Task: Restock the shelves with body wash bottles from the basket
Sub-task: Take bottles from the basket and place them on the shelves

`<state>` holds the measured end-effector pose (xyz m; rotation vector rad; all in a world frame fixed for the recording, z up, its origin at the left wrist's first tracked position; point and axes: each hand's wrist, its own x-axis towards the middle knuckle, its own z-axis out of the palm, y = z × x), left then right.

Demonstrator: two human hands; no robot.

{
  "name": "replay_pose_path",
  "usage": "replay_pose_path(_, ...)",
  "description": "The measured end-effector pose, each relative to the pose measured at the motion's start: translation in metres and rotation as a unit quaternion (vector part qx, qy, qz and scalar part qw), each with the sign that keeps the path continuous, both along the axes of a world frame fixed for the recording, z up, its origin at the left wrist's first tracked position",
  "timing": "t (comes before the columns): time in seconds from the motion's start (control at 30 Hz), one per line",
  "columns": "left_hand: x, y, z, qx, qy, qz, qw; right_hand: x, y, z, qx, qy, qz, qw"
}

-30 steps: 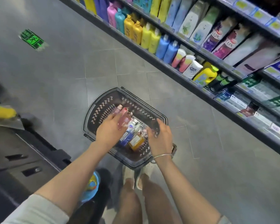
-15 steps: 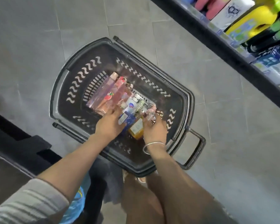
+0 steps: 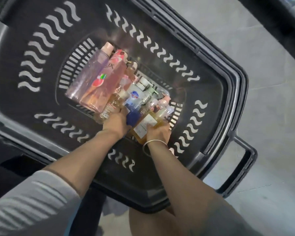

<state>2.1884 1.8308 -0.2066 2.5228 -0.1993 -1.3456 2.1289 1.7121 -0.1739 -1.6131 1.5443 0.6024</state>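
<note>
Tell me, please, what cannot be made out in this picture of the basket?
Head view only:
- Left hand fingers: hidden among the bottles, grip unclear.
- Right hand fingers: curl round the amber bottle, tips hidden behind it.
- Small bottles: blurred, labels unreadable.
- Shelf: cut off by the top edge.
- Basket left rim: cut off by the edge.

One head camera, looking steeply down

It sits close over the basket, which fills most of the view; floor shows far right.

floor: grey tiles | shelf: dark edge, upper right
</note>
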Motion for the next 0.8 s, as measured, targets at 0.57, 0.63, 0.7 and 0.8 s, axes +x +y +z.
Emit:
replay_pose_path(0.57,-0.020,-0.009,-0.011,0.026,-0.040,0.026,0.999,-0.005,-0.004,-0.026,0.028,-0.081,-0.116,0.990)
replay_pose_path(0.63,-0.021,-0.010,-0.011,0.018,-0.035,0.051,0.998,-0.001,-0.007,-0.027,0.037,-0.091,-0.152,0.984)
replay_pose_path(0.7,-0.020,-0.011,-0.011,0.011,-0.045,0.082,0.996,0.001,-0.010,-0.029,0.036,-0.086,-0.149,0.984)
replay_pose_path(0.8,-0.017,-0.013,-0.007,0.014,-0.057,0.094,0.994,-0.005,-0.005,-0.026,-0.020,-0.083,-0.050,0.995)
